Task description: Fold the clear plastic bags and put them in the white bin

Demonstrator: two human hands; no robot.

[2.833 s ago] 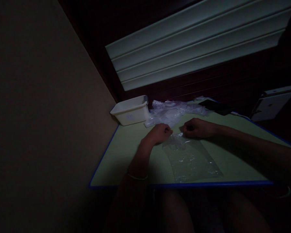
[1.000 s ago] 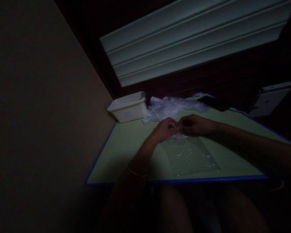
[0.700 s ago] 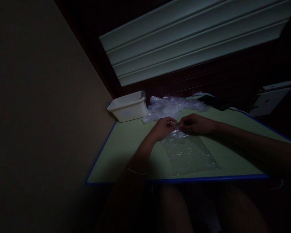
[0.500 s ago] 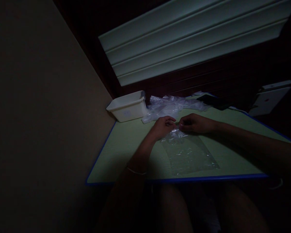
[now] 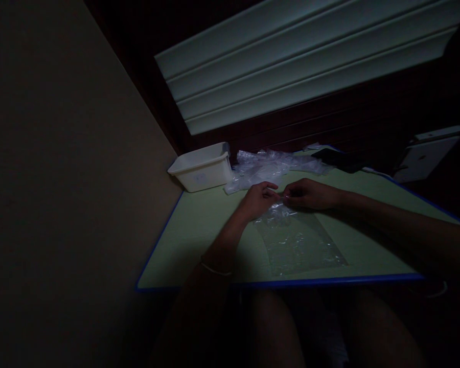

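A clear plastic bag [image 5: 301,243] lies on the light green tabletop [image 5: 199,230], its far end bunched up under my fingers. My left hand [image 5: 259,198] pinches the gathered end from the left, with the index finger raised and curved. From the right, my right hand [image 5: 304,194] has thumb and fingertips pressed together on the same gathered end. The fingertips of both hands nearly meet. The room is dim, and the exact spot they grip is partly hidden.
A white plastic bin [image 5: 203,171] stands at the back left by the wall. A heap of clear plastic bags [image 5: 268,166] lies behind my hands, with a dark flat item [image 5: 339,160] to its right. A white box-like object [image 5: 425,156] is beyond the table's right edge.
Both hands stay at the bag's gathered end, with only slight finger movement. The bag lies almost as before.
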